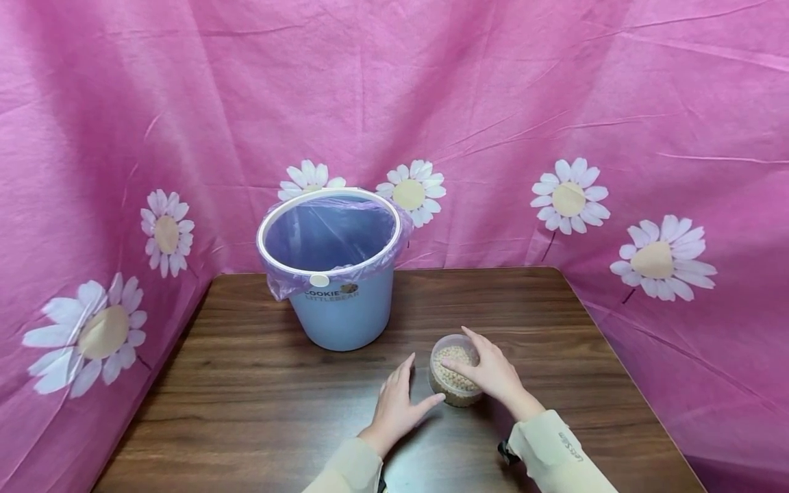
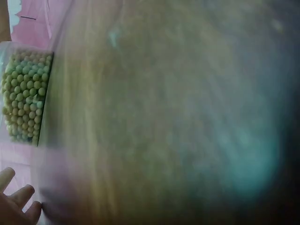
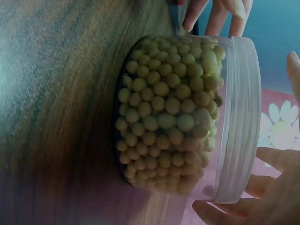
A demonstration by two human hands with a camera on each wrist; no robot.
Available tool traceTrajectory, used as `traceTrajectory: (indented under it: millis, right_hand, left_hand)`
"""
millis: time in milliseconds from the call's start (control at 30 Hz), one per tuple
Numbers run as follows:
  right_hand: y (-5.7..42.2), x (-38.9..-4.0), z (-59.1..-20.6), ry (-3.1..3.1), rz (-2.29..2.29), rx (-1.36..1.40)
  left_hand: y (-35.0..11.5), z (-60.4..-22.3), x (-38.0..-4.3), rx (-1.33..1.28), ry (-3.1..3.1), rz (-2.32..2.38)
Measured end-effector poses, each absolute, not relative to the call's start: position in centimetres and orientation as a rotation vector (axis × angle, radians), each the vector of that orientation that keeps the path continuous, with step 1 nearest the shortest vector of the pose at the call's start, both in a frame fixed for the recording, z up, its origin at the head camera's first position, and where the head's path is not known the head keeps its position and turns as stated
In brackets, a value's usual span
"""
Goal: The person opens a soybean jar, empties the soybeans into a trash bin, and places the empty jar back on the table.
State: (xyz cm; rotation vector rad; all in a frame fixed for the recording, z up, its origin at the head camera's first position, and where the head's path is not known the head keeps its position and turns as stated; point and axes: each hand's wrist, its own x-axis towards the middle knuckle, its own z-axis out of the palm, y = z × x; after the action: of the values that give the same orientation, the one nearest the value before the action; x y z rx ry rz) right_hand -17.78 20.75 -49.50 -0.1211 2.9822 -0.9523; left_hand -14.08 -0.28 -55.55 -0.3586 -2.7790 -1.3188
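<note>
A round clear plastic jar [image 1: 439, 383] of pale, pea-like beans [image 3: 161, 108] stands upright on the table. My right hand [image 1: 498, 373] arches over its right side, thumb above the top and fingers spread at the far rim. In the right wrist view, those fingers [image 3: 267, 187] lie along the upper rim; whether they press on it is unclear. To the jar's left is my left hand [image 1: 393, 409], its fingers extended and thumb tip close to the jar's near side. The left wrist view shows several left fingers [image 2: 21, 194] apart from the jar.
A light blue bucket [image 1: 345, 318] with a white rim and a purple bag liner [image 1: 280, 284] stands behind and left of the jar. The brown wooden table [image 1: 246, 411] is enclosed by pink cloth [image 1: 493, 82] with daisies.
</note>
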Motion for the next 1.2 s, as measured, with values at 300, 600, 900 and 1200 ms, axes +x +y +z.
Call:
traceTrajectory:
  millis: [300,600,900,1200]
  right_hand:
    - [20.4,-17.4,-49.6,3.001,-0.932,-0.104]
    - [20.2,-17.0,-50.0,2.988,-0.918,-0.095]
    - [19.7,-16.4,-50.7,3.021,-0.894,-0.125]
    - [19.4,-16.5,-51.2,3.056,-0.919,-0.101]
  left_hand:
    - [1.5,-55.9,-14.2,-0.36,-2.767,-1.536]
    - [2.5,-56.2,-14.7,-0.362,-2.741,-1.578]
    - [2.8,-56.3,-15.2,-0.34,-2.749,-1.542]
    - [2.9,-56.0,-15.3,-0.356,-2.72,-1.504]
